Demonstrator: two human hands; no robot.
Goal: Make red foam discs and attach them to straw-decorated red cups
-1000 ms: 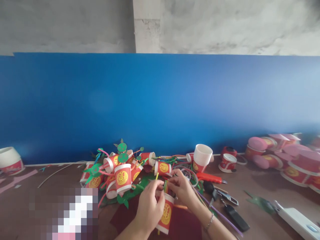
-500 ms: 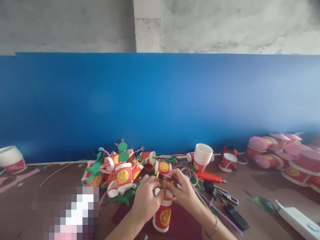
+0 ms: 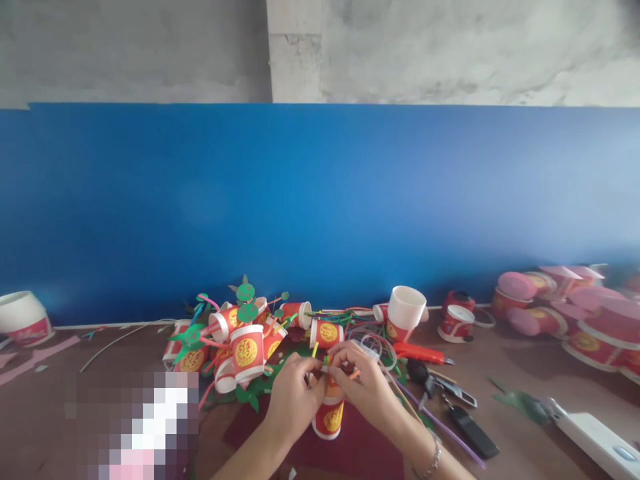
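Note:
A red and white paper cup (image 3: 329, 419) with a yellow emblem stands upright in front of me, over a dark red sheet (image 3: 370, 443). Above its rim, my left hand (image 3: 299, 392) and my right hand (image 3: 357, 375) meet with bent fingers. Between the fingertips is a small pale strip, with bits of yellow-green and orange at the cup's mouth. The fingers hide most of these pieces. A bracelet (image 3: 434, 460) is on my right wrist.
Behind to the left lies a pile of red cups (image 3: 247, 353) with green paper shapes. Stacked white cups (image 3: 406, 307), an orange-red cutter (image 3: 419, 353), keys (image 3: 463, 393) and a white tool (image 3: 595, 437) lie right. Pink-topped cups (image 3: 600, 340) stand far right.
The cup has moved up and away from me, its base now farther back. My fingertips have come closer together over its rim, covering more of the coloured pieces.

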